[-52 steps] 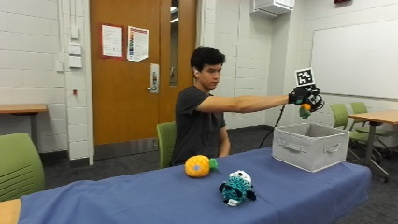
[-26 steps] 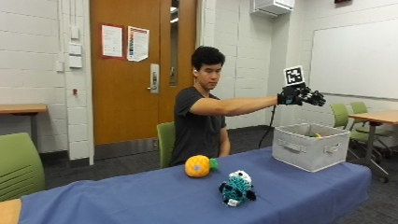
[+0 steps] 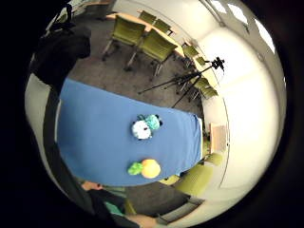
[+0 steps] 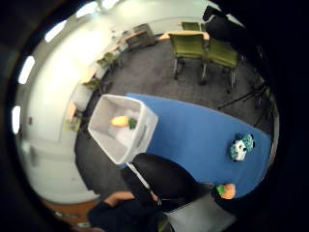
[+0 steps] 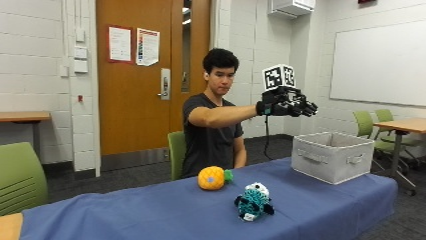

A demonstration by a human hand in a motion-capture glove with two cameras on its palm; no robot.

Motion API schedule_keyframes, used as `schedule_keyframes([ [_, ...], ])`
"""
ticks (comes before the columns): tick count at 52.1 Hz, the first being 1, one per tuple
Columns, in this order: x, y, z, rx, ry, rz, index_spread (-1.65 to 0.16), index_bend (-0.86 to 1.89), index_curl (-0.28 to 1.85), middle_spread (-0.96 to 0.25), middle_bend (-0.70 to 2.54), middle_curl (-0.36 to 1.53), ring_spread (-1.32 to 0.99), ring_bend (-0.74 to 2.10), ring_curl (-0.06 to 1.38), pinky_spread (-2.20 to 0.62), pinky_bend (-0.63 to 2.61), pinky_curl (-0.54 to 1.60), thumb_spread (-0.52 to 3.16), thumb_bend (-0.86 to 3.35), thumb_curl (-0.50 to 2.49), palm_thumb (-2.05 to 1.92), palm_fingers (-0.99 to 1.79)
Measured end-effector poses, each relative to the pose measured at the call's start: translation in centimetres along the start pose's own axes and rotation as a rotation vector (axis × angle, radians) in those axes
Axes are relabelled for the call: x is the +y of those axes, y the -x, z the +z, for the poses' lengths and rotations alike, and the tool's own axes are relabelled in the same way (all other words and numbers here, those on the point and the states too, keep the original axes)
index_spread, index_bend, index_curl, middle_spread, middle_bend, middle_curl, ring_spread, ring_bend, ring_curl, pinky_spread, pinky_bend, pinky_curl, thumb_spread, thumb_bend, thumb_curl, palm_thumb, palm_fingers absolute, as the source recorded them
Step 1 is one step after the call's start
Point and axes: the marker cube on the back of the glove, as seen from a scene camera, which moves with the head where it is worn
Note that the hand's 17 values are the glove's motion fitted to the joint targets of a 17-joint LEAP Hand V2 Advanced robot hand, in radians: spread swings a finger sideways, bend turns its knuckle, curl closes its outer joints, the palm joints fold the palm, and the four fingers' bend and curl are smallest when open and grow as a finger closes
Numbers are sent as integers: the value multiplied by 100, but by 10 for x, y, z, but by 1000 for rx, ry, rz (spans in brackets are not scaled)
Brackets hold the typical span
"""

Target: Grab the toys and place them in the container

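Right arm outstretched at shoulder height, gloved right hand [image 5: 287, 106] empty, fingers spread.

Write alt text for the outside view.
A seated person holds their gloved right hand out in the air, fingers spread, holding nothing, above and short of a grey fabric container on a blue-clothed table. An orange pineapple toy and a teal-and-white plush toy lie on the cloth.

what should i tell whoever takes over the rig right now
Right hand: open, holds nothing, raised in the air beside the container.
Done: one orange toy lies inside the container.
Left: the pineapple toy and the teal and white plush toy sit on the blue tablecloth, apart from each other. Both go in the container.
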Motion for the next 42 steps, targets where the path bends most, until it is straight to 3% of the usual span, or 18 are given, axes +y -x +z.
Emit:
schedule_keyframes([
  [3, -2, -30, 9, 51, 10, 130, -33, 20, 56, -16, 60, 45, -33, 97, 31, -17, 100, 34, 91, -10, 25, -12, 7],
  [10, 11, -94, 44, 41, 70, 207, -34, 21, 56, -17, 55, 44, -33, 88, 28, -14, 98, 34, 91, -10, 23, -12, 4],
  [29, 56, -175, 189, -7, 282, 321, -35, 15, 52, -15, 39, 40, -27, 71, 23, -5, 95, 33, 89, -10, 20, -13, -8],
  [42, 86, -188, 248, -56, 426, 355, -33, 11, 43, -14, 28, 38, -22, 56, 20, 1, 94, 33, 84, -10, 20, -13, -15],
])
